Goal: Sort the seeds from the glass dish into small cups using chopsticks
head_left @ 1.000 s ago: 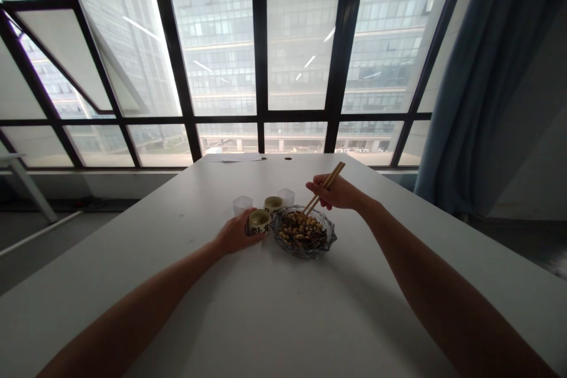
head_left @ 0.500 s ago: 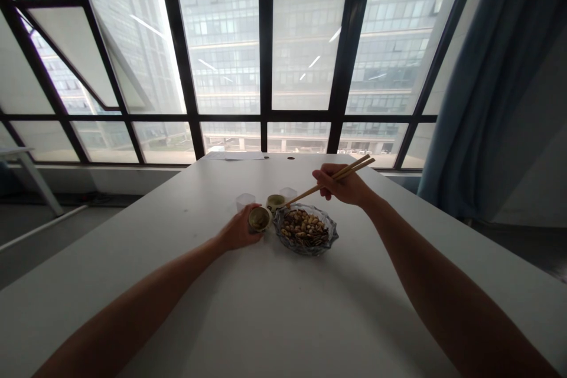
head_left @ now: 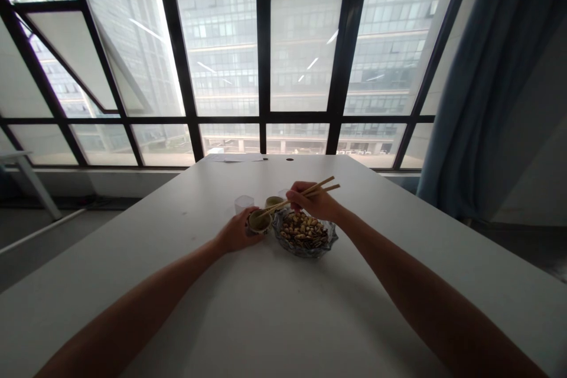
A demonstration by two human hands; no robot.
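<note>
My left hand [head_left: 234,235] is wrapped round a small greenish ceramic cup [head_left: 259,221] on the white table [head_left: 274,319]. My right hand [head_left: 312,201] grips a pair of wooden chopsticks [head_left: 301,196], and their tips reach over the mouth of that cup. Just right of the cup sits a glass bowl [head_left: 305,235] filled with nuts and dark seeds. A second ceramic cup [head_left: 273,202] stands behind, and a clear plastic cup [head_left: 243,204] stands to its left. Whether the chopstick tips hold anything is too small to tell.
A sheet of paper [head_left: 230,157] lies at the table's far edge by the large window [head_left: 266,53]. A blue curtain [head_left: 482,88] hangs on the right. Another table's edge [head_left: 13,158] shows at far left.
My right hand has lifted the chopsticks out of the glass bowl and swung them left, so their tips now sit over the cup in my left hand.
</note>
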